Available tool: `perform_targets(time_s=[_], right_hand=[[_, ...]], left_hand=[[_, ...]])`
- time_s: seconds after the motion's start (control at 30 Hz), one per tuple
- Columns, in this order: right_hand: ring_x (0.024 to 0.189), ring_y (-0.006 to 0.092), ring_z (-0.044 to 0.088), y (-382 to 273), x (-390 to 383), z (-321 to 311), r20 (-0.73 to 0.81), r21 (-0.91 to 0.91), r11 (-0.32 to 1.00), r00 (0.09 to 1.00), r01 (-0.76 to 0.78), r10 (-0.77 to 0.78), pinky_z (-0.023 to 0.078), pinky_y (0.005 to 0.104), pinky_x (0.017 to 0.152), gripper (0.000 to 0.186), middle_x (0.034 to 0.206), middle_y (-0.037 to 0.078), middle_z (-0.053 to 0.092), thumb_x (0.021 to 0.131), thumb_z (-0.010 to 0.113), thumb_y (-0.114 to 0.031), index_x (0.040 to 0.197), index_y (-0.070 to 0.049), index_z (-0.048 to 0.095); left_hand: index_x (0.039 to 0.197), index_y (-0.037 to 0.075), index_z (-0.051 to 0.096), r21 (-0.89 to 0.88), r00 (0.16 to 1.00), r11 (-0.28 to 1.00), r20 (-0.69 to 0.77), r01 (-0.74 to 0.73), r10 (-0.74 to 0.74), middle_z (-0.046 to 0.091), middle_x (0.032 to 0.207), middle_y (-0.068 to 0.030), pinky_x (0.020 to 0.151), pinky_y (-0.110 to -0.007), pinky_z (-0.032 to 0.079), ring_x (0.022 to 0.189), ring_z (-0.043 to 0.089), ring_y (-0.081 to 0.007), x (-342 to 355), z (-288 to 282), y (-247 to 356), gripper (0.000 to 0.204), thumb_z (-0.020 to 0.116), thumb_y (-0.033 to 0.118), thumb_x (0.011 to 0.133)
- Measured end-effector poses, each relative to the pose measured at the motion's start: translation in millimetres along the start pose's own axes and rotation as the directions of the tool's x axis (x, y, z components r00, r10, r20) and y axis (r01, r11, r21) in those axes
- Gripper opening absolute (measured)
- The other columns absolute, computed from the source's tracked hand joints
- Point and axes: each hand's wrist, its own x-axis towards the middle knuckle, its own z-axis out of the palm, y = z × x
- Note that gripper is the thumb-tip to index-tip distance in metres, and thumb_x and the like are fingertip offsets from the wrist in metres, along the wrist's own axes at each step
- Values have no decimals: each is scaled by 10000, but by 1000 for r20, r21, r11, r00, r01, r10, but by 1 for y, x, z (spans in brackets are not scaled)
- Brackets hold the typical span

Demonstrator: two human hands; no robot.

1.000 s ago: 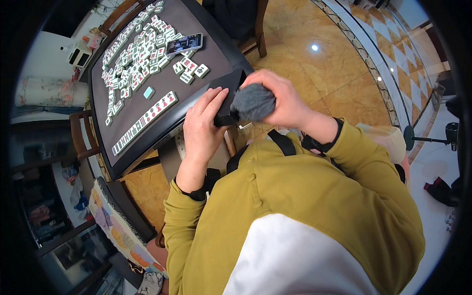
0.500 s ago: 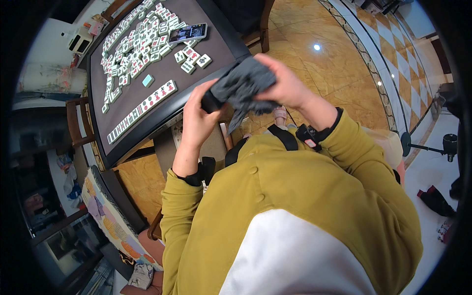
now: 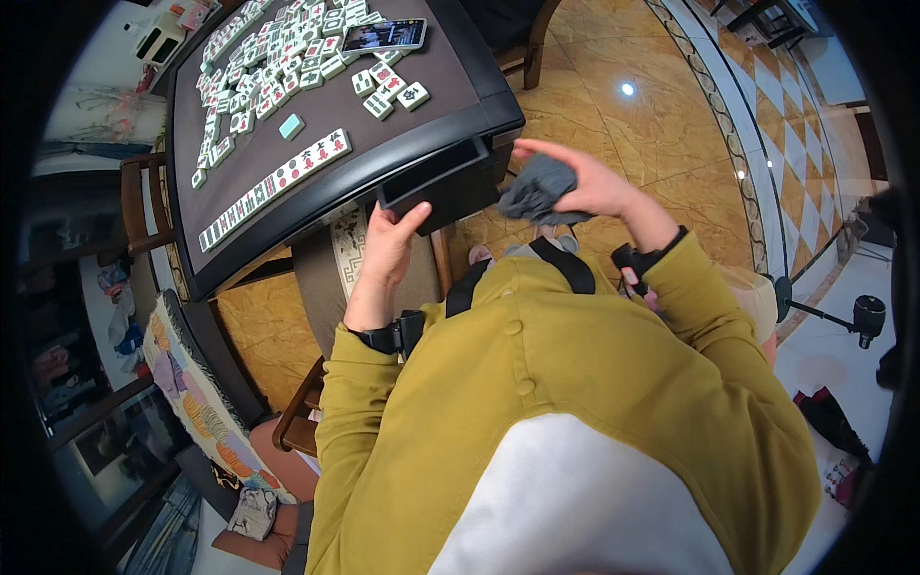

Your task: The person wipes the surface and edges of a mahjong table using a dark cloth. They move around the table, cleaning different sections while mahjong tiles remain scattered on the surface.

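Note:
My left hand (image 3: 386,240) grips the near left corner of a black open-topped box (image 3: 450,203), thumb on its near side. The box is tilted beside the table's near edge, and its dark inside shows no contents I can make out. To the right of the box, my right hand (image 3: 604,182) holds a bunched dark grey cloth (image 3: 539,190) between thumb and fingers. Cloth and box are slightly apart.
The dark-topped mahjong table (image 3: 383,144) carries many loose mahjong tiles (image 3: 278,72), a row of tiles (image 3: 278,187) and a phone (image 3: 385,36). A stool (image 3: 321,273) stands under its near edge. A wooden chair (image 3: 146,206) is at the left.
My right hand has drawn the grey cloth away to the right and slightly down, uncovering the black box. My left hand has shifted slightly down and right, still gripping the box.

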Motion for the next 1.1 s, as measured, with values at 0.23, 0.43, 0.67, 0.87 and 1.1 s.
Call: perform_targets(time_s=[0.23,0.43,0.67,0.87,1.1], right_hand=[[1221,196,584,30,24,37,95,203,948,969,-244,229,439,311,1067,1001,1348,125,617,702,728,-55,1600,-57,286],[1239,171,562,35,27,44,67,184,949,966,-258,249,433,297,1062,971,1368,119,584,693,684,32,1586,-59,313],[1171,321,653,20,33,53,68,-314,940,985,-129,158,503,378,993,965,1282,186,662,656,760,-64,1547,-157,400],[1179,366,650,20,37,62,-8,-271,960,998,-66,66,523,380,984,936,1316,174,662,676,757,-69,1536,-176,404],[1107,195,648,55,-8,-2,-434,-108,974,891,-201,136,490,306,999,757,1218,93,687,707,732,-35,1434,-104,533]], left_hand=[[1311,62,517,267,994,959,76,-99,82,635,1205,-45,988,-302,495,1114,601,-143,-1,19,-12,622,870,56,799],[1411,36,437,323,978,946,186,28,-93,607,1213,-51,999,-291,455,1140,558,-136,-14,22,-5,724,854,229,852],[1210,3,645,615,976,789,174,-3,-132,715,1025,-75,858,-308,518,937,656,-144,-3,12,-3,337,700,214,953],[1114,6,654,798,998,602,-33,-10,61,722,919,-63,727,-290,519,803,654,-131,5,-12,-20,170,654,88,965],[1022,37,654,-182,893,921,-239,344,-381,726,946,-83,709,-317,630,819,712,-183,0,-38,-41,68,667,65,961]])
